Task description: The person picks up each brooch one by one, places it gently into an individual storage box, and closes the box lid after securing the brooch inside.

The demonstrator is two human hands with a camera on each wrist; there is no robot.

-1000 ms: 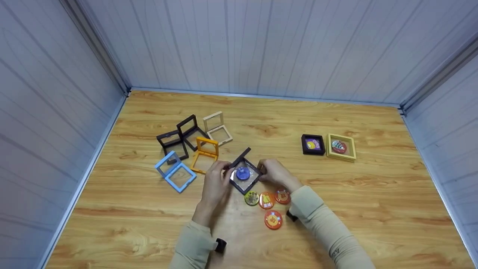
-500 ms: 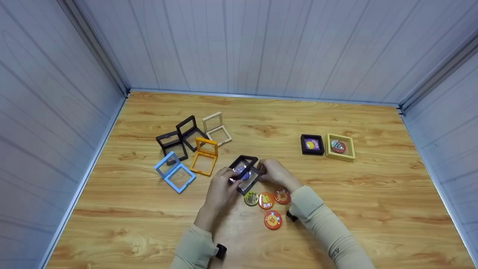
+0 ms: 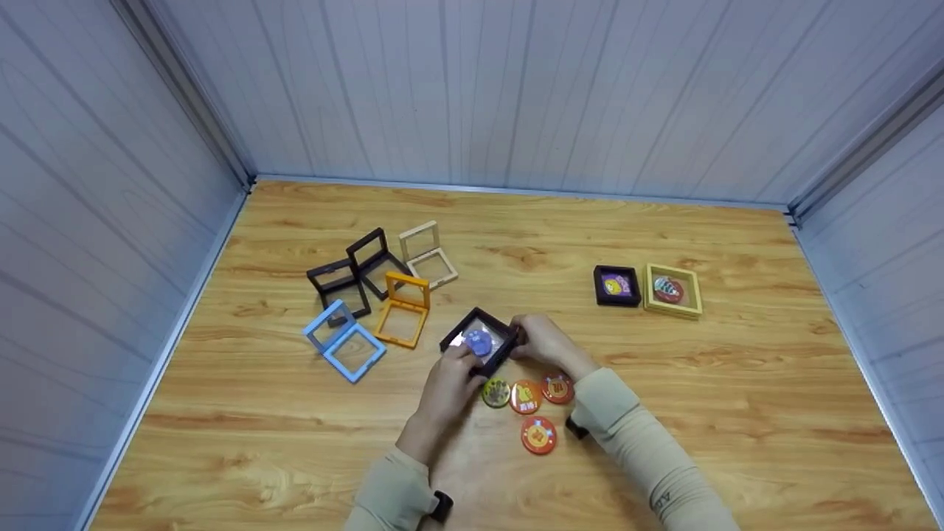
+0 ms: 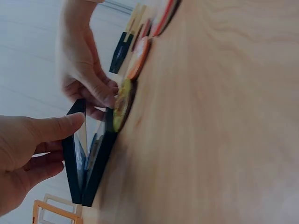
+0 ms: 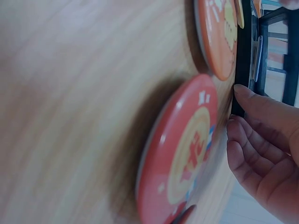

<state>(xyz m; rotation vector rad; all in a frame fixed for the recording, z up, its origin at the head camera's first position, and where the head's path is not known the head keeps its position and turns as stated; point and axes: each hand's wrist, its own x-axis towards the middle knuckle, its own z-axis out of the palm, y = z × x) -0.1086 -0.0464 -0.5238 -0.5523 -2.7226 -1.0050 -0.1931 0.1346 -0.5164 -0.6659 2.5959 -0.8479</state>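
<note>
A black hinged display frame (image 3: 500, 358) lies on the table between both hands, with a round blue badge (image 3: 478, 341) showing through its clear film. In the left wrist view its two halves make a narrow V. My left hand (image 3: 448, 383) pinches the tilted lid (image 4: 70, 154) by its free edge, thumb on one side and fingers on the other. At the frame's right corner, my right hand (image 3: 547, 344) grips the lower half (image 4: 100, 168) between thumb and fingertips. A green-yellow badge (image 3: 496, 392) lies close to the frame's near corner.
Beside it are an orange badge (image 3: 526, 397) and red badges (image 3: 538, 435). Left stand several opened frames, among them blue (image 3: 355, 354), orange (image 3: 402, 324) and beige (image 3: 433, 267). A closed black frame (image 3: 617, 285) and yellow frame (image 3: 672, 291) holding badges lie right.
My left hand has swung the frame's lid from upright down toward the lower half, moving right and nearer. My right hand has stayed at the right corner.
</note>
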